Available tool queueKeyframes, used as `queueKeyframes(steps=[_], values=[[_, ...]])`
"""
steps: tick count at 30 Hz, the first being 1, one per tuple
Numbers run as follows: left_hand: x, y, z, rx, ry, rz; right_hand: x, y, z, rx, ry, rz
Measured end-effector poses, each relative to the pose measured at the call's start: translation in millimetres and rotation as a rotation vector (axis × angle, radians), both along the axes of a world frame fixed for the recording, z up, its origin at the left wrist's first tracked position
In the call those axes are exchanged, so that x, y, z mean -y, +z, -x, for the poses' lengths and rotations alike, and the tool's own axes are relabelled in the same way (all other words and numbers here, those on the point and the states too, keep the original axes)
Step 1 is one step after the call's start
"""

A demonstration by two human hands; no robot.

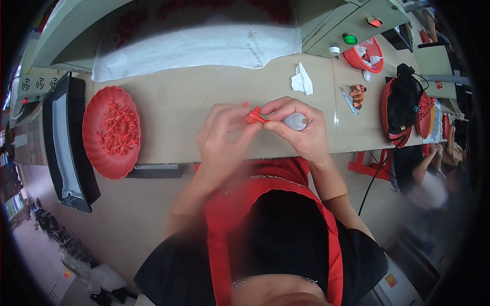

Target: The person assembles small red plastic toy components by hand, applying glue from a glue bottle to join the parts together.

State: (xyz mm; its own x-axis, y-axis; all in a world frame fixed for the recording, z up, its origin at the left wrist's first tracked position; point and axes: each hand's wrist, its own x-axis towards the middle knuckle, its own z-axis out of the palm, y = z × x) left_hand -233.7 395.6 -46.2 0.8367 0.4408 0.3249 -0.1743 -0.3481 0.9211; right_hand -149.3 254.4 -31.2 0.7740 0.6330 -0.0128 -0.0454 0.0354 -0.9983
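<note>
Nearest, the person wears a bright red fabric apron [219, 245] over a black short-sleeved shirt [278, 229]. To the right, below the desk's near edge, stands a red plastic stool [359, 166].

Just beyond that edge, both hands meet over the beige smooth-topped desk [173, 102]. The right hand [301, 125] is closed around a translucent white squeeze bottle [294, 121] whose thin tip points right, and its thumb and forefinger also pinch a small glossy red piece [255, 116]. The left hand [227, 135] is half curled, thumb and fingertips at the left side of that piece; blur hides how firmly it grips. A tiny red star-shaped bit [245, 104] shows just beyond the left fingertips.

On the left is a red scalloped plate [109, 166] bearing a heap of small red pieces [120, 127]; left of it lies a long black tray [83, 168] with a pale lining. On the right sits a black-and-red bag [398, 109].

Farther off are a brown-and-orange patterned object [358, 97], a white scrap of paper [302, 79] and a red plastic basket [351, 57]. Farthest, a white sheet [204, 53] lies inside a pale green metal machine [321, 46].
</note>
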Motion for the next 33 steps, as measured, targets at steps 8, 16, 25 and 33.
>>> queueKeyframes(steps=[8,16,25,33], values=[[-2,2,1,-0.014,0.011,-0.010,-4,-1,-2,0.005,0.017,0.010],[-3,8,-2,-0.012,-0.028,0.005,-1,1,-4,0.067,0.040,-0.017],[1,-2,7,-0.111,0.033,-0.004,4,3,0,0.084,0.000,-0.009],[9,1,-10,-0.116,-0.018,0.015,11,-3,-9,0.080,-0.061,-0.056]])
